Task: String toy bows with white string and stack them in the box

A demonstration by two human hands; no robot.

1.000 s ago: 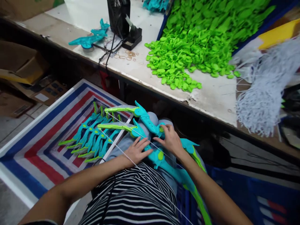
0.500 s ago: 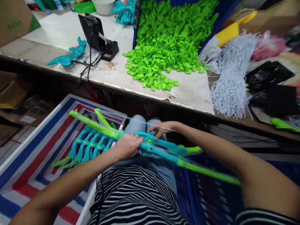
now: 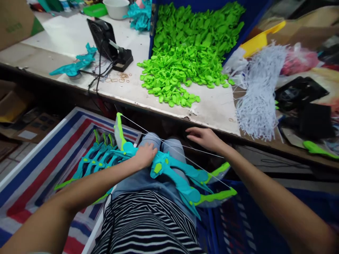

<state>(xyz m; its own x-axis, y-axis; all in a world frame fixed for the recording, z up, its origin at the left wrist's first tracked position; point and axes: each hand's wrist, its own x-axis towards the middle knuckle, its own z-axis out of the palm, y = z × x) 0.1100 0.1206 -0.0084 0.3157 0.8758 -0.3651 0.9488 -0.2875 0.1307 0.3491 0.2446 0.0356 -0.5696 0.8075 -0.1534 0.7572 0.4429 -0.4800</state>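
Observation:
My left hand [image 3: 146, 155] is closed around turquoise toy bows [image 3: 176, 178] that lie across my lap. They have light green limb tips and thin white strings stretched along their far side. Two limbs fan out to the right, so there seem to be two bows, partly overlapping. My right hand [image 3: 205, 137] is off the bows, beyond the strings and near the table edge. Its fingers are loosely bent and apart, with nothing seen in them. Several similar toy bows [image 3: 92, 162] lie side by side in the striped-lined crate to my left.
A worktable [image 3: 212, 111] runs across in front of me. On it are a heap of green plastic pieces [image 3: 182, 63] spilling from a blue bin, a bundle of white strings [image 3: 261, 95], a small black fan [image 3: 102, 38] and a turquoise piece [image 3: 74, 65]. A white-rimmed crate [image 3: 37, 150] stands left.
My right hand has left the bow's middle and moved right and up toward the table edge. The bows in my left hand have turned, and their right limbs now spread apart on my lap.

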